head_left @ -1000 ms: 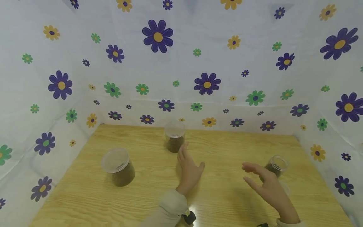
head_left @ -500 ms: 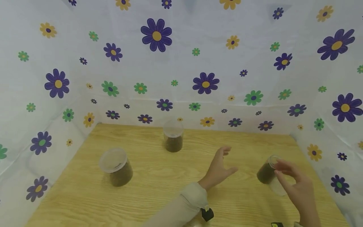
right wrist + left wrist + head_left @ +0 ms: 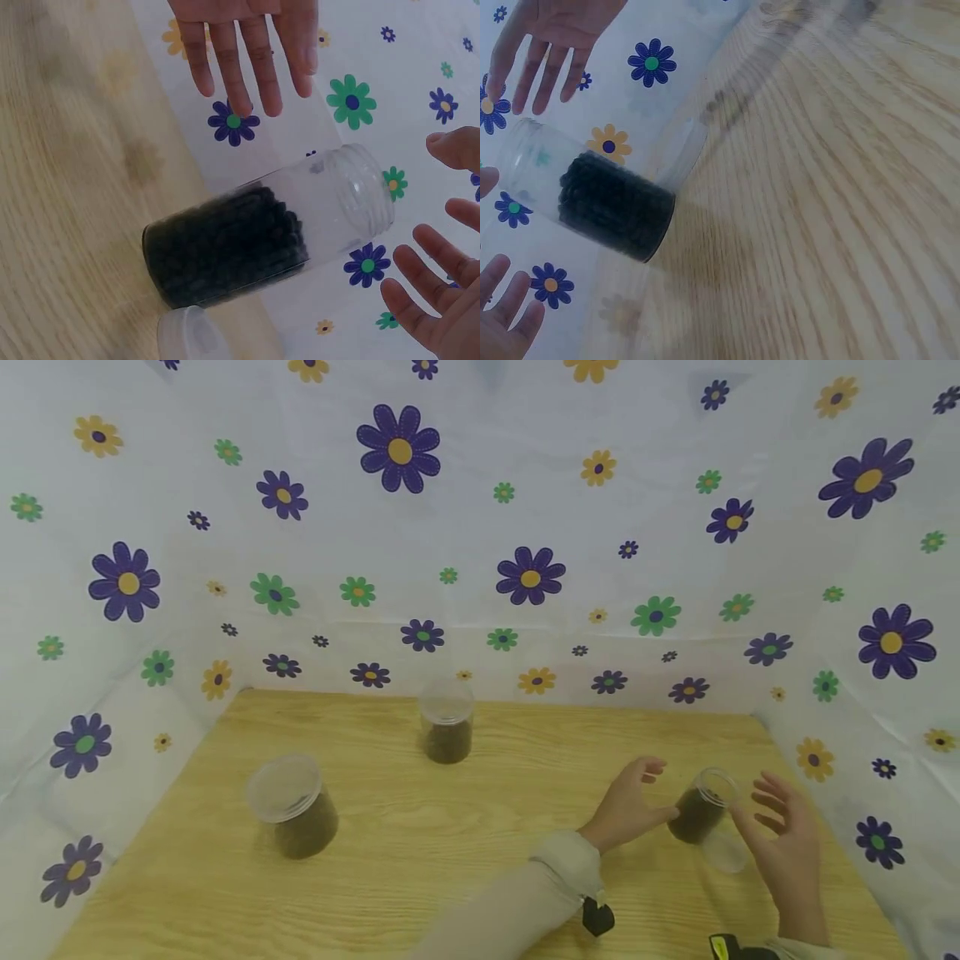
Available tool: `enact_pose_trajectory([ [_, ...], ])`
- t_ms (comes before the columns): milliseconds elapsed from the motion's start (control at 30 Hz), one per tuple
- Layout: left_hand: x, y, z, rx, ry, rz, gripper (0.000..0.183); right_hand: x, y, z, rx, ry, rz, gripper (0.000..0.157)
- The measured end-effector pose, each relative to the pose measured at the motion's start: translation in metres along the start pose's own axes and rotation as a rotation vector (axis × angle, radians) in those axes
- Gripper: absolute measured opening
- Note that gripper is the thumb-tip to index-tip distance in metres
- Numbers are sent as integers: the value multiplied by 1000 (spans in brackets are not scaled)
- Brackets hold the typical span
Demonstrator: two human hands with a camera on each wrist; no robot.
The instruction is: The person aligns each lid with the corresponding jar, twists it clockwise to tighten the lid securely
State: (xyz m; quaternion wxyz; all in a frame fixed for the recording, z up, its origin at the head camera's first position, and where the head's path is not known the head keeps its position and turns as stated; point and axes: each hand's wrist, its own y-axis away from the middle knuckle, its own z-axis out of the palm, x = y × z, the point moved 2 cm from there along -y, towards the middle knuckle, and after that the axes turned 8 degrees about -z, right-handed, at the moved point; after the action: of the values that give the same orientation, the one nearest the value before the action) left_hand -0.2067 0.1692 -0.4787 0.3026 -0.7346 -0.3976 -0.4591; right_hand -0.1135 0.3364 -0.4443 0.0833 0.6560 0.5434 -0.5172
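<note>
A clear open-topped jar [image 3: 697, 815], partly filled with dark bean-like pieces, stands upright on the right of the wooden table. Beside its base lies a clear lid [image 3: 724, 853]. My left hand [image 3: 624, 808] is to the left of the jar, fingers spread and thumb tip close to its side. On the other side my right hand [image 3: 786, 843] is raised with loosely bent fingers, its thumb near the rim. Both wrist views show gaps between the hands and the jar [image 3: 232, 244], and the lid [image 3: 682, 154] at its foot.
Two larger lidded jars with dark contents stand on the table [image 3: 450, 893], one jar [image 3: 303, 818] at the left and another jar [image 3: 448, 739] at the back. White flower-printed cloth [image 3: 465, 527] walls in the back and both sides.
My left hand has moved right, from near the back jar to beside the open jar. My right hand has swung round to that jar's right side. The view has shifted slightly.
</note>
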Motion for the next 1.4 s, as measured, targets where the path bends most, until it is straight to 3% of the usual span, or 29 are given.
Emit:
enact_pose_trajectory([
  [167,-1,-9,14,-10,-58,-24,58,12,1,10,-126,0,39,61],
  [367,2,-13,23,-64,-95,-92,56,18,-1,18,-247,-13,21,57],
  [600,3,-12,25,-115,-89,-98,55,20,-3,23,-255,-31,8,55],
  [1033,-13,-10,4,-68,27,-107,48,7,-3,40,-300,-98,-78,50],
  [1400,-31,-10,-21,-32,-59,-61,48,-3,-8,59,-338,-156,-137,48],
])
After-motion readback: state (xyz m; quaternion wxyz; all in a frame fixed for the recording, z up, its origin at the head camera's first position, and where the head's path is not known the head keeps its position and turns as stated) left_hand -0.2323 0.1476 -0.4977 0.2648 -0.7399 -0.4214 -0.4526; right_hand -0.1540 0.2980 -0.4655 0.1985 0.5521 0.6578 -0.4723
